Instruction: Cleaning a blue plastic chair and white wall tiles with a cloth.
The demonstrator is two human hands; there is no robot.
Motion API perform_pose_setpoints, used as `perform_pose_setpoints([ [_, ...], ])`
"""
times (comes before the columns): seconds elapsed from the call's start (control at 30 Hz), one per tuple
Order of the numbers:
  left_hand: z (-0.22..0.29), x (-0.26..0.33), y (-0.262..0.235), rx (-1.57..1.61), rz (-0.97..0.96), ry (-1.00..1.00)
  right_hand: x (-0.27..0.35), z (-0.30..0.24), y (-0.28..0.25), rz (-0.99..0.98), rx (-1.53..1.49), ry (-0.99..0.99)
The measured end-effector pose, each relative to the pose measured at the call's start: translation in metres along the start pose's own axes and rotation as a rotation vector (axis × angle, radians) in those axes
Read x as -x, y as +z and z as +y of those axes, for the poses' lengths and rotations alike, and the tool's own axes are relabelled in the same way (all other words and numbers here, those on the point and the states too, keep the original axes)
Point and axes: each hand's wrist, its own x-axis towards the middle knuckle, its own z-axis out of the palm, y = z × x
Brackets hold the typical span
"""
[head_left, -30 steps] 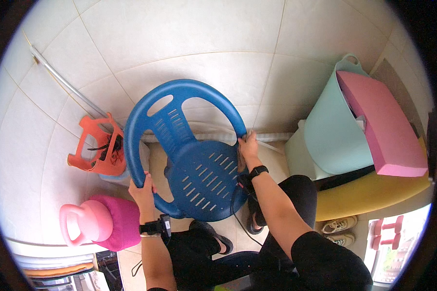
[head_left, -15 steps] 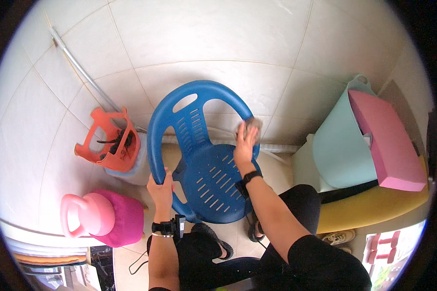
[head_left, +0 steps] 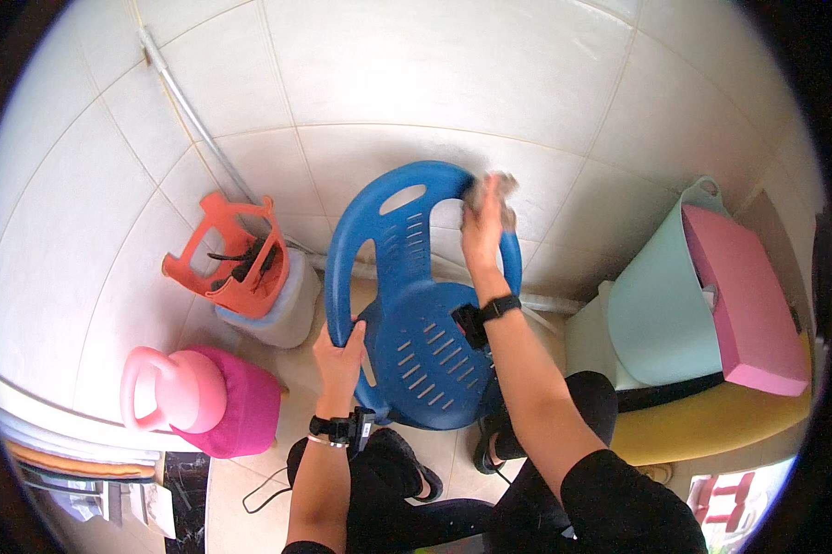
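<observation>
A blue plastic armchair (head_left: 425, 346) with a slotted seat and back stands in front of me, by the tiled wall. My left hand (head_left: 339, 355) grips the front end of its left armrest, fingers wrapped round the edge. At the upper right of the curved rim, my right hand (head_left: 483, 231) presses a greyish-brown cloth (head_left: 501, 189) against the chair. The cloth and those fingers are slightly blurred, and they cover part of the rim.
On the left, an orange plastic basket (head_left: 250, 291) with dark items sits on a pale tub (head_left: 296, 305). Nearer is a pink kettlebell (head_left: 199, 392) on a magenta stool (head_left: 250, 406). On the right stand a light-blue bucket (head_left: 661, 305), a pink block (head_left: 739, 295) and a yellow roll (head_left: 711, 425).
My right hand has moved the cloth up along the chair's rim, away from the right armrest. My left hand keeps its hold. The whole view has shifted somewhat.
</observation>
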Motion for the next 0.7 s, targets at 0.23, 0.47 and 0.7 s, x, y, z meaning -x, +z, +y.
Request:
perform_pose_setpoints([
  [0.23,-0.009,-0.001,-0.004,0.08,-0.078,0.128,0.053,-0.143,0.045,-0.392,-0.3,-0.337],
  [0.47,-0.016,-0.003,-0.005,0.115,-0.076,0.106,0.041,-0.099,0.04,-0.488,-0.162,-0.257],
  [0.7,-0.002,-0.005,0.003,0.126,-0.119,0.102,0.02,-0.056,0.053,-0.105,-0.211,-0.03],
])
